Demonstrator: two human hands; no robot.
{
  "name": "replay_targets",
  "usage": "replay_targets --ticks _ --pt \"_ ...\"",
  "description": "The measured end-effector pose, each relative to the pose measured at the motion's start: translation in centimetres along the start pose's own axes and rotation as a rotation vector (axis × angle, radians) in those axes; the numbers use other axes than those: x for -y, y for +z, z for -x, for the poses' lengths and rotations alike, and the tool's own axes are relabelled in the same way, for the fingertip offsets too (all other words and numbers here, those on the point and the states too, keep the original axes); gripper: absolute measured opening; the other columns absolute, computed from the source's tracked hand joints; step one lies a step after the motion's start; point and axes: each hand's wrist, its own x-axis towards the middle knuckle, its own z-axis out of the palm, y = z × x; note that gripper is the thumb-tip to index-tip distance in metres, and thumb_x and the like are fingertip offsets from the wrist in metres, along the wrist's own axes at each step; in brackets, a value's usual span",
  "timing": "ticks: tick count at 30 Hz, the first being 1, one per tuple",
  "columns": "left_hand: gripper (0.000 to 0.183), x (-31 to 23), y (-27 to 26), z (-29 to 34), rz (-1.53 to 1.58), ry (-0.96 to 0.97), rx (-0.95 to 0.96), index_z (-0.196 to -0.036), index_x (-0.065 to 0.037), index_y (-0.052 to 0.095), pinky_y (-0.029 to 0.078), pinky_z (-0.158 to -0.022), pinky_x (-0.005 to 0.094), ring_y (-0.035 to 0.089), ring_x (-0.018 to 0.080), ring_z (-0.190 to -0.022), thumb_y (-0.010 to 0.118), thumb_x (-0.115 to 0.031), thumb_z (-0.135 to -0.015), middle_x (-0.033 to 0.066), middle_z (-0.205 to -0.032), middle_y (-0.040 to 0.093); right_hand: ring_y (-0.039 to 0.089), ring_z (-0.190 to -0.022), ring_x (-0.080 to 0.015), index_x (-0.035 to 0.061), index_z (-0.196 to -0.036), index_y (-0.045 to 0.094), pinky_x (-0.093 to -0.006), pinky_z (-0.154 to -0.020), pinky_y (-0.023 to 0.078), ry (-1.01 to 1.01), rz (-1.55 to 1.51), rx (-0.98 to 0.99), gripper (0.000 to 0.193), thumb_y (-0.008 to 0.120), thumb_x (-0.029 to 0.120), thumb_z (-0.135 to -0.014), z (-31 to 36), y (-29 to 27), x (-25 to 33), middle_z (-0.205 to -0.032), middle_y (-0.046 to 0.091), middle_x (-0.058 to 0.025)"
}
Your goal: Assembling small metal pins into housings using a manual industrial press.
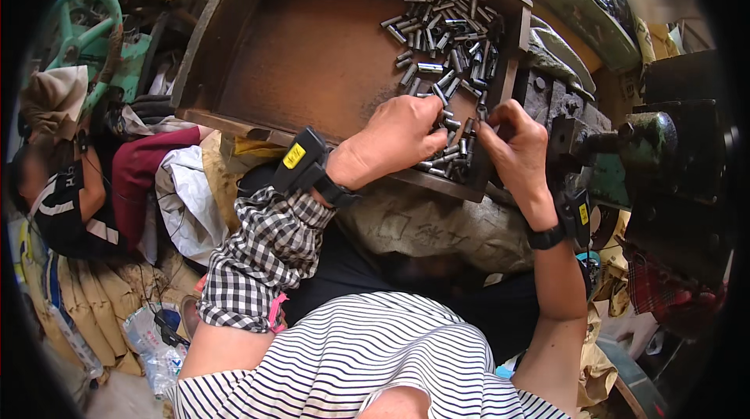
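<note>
My left hand (394,137) curls narrowly over short metal cylinders (445,36) heaped in the near right corner of a rusty tray (305,51), while my right hand (516,141) pinches one beside it

Single head-worn fisheye view, steeply downward, close above tray (234,67).

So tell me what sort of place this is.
Most likely a small metalworking workshop. A rusty brown metal tray holds a heap of short grey metal cylinders, the left hand and right hand pick among them, and a dark green machine stands alongside.
</note>
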Motion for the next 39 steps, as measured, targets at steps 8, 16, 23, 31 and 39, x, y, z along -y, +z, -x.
replay_targets --ticks 8,16,23,31,39 --pt "0.015 -1.1 -0.4 -0.4 1.272 -0.519 0.174 -0.094 -0.002 0.058 0.046 -0.043 0.0181 0.059 0.0085 -0.052 0.049 -0.010 -0.085 0.0047 -0.071 0.061 0.059 -0.065 -0.0051 0.0016 -0.113 0.056 -0.0170 -0.052 0.045 0.610 -0.942 0.105 0.028 0.062 0.007 -0.086 2.7 -1.1 0.8 -0.072 0.057 0.0022" --pt "0.017 -1.6 -0.3 -0.5 1.406 -0.554 0.167 -0.100 -0.002 0.058 0.049 -0.046 0.0180 0.060 0.0094 -0.054 0.049 -0.010 -0.090 0.0045 -0.072 0.060 0.065 -0.062 -0.0123 -0.0015 -0.099 0.057 -0.0217 -0.052 0.053 0.714 -1.284 0.034 0.016 0.058 0.011 -0.089 2.9 -0.9 -0.1 -0.081 0.066 -0.0096" --pt "0.016 -1.6 0.4 -0.4 1.466 -0.495 0.141 -0.102 0.000 0.056 0.050 -0.049 0.0175 0.061 0.0093 -0.056 0.050 -0.011 -0.092 0.0045 -0.075 0.061 0.062 -0.054 -0.0100 0.0002 -0.093 0.058 -0.0204 -0.047 0.050 0.748 -1.274 0.021 0.016 0.061 0.015 -0.088 3.1 -0.6 -0.1 -0.074 0.066 -0.0088" --pt "0.018 -1.9 1.0 -0.3 1.427 -0.409 0.082 -0.103 0.002 0.056 0.052 -0.053 0.0185 0.062 0.0088 -0.062 0.053 -0.012 -0.092 0.0049 -0.080 0.062 0.059 -0.050 -0.0083 0.0031 -0.087 0.058 -0.0207 -0.044 0.047 0.817 -1.352 0.019 0.014 0.061 0.016 -0.089 3.2 -0.6 0.3 -0.072 0.065 -0.0084" --pt "0.021 -2.8 1.6 0.2 1.333 -0.349 -0.001 -0.105 0.003 0.056 0.051 -0.054 0.0187 0.061 0.0076 -0.063 0.056 -0.013 -0.092 0.0052 -0.081 0.062 0.054 -0.045 -0.0065 0.0047 -0.084 0.058 -0.0217 -0.042 0.045 0.969 -1.488 -0.009 0.012 0.060 0.016 -0.089 3.2 -0.9 0.7 -0.071 0.065 -0.0074"
